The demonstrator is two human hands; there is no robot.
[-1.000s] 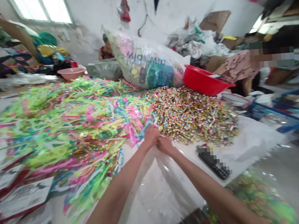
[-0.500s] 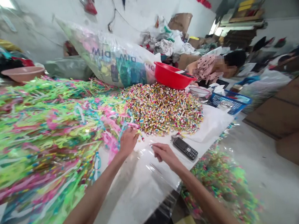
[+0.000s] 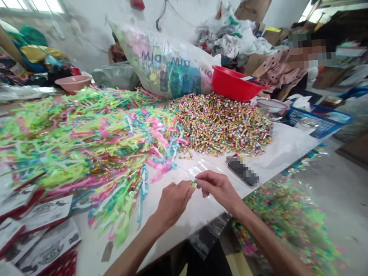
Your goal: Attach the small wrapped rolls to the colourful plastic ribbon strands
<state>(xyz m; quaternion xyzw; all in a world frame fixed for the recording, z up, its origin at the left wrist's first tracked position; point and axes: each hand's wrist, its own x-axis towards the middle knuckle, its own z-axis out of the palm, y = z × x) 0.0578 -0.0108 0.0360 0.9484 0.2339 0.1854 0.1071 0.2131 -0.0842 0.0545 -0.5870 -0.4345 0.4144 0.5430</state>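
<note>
My left hand and my right hand meet fingertip to fingertip above the white tabletop. Both are closed in a pinch around a small tube-shaped piece with yellow and blue on it; my fingers cover most of it. Beyond them lies a large heap of small coloured tube-shaped pieces, banded in yellow, red and white. Left of the hands spreads a mass of green, pink and blue ribbon strips. A dark phone, partly blurred, rests right of my right hand.
A red basin and a blue basket stand behind the heap. A big clear bag leans at the back. Printed cards lie at the lower left. A bag of coloured strips sits below the table edge. Another person is at the far right.
My left hand has left the near edge of the heap and come toward me to meet my right hand. The view has turned left, bringing the printed cards into sight.
</note>
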